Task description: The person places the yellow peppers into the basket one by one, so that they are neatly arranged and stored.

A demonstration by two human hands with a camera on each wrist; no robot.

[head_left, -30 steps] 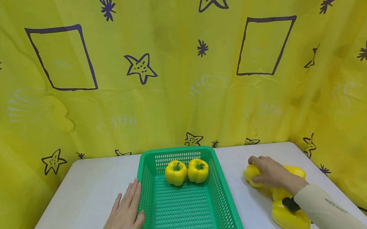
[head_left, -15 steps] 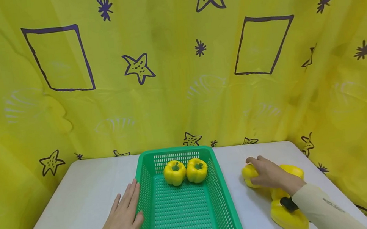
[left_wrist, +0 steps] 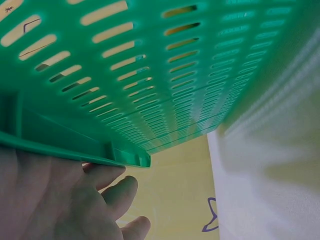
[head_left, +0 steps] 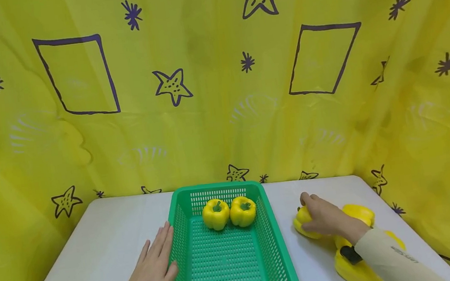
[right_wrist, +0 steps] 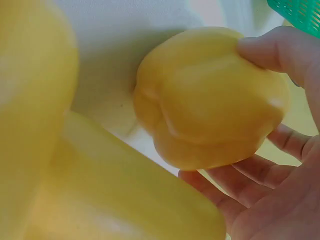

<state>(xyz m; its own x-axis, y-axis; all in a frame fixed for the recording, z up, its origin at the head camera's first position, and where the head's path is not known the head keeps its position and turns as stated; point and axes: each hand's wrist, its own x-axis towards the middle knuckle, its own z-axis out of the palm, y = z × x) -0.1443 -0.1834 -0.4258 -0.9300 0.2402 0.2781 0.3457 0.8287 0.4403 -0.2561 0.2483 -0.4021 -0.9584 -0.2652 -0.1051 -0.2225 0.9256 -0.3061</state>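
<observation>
My right hand (head_left: 327, 217) holds a yellow bell pepper (head_left: 304, 224) over the right part of the table. In the right wrist view the thumb presses one side of this pepper (right_wrist: 210, 100) and the fingers curl under the other. Straight fingers of my left hand (head_left: 150, 272) lie along the left rim of a green plastic basket (head_left: 223, 267). The left wrist view shows that hand (left_wrist: 65, 200) against the outside of the basket's rim (left_wrist: 75, 156). Two yellow bell peppers, one left (head_left: 216, 216) and one right (head_left: 243, 212), sit at the basket's far end, stems up.
Several more yellow peppers lie around my right forearm, among them one behind the wrist (head_left: 359, 214) and one nearer me (head_left: 356, 270). The sleeve partly covers them. A yellow patterned curtain (head_left: 215, 127) hangs behind the white table (head_left: 95, 250).
My right hand has shifted slightly left with the bell pepper and turned it, so its stem now shows. The left hand stays on the basket's rim.
</observation>
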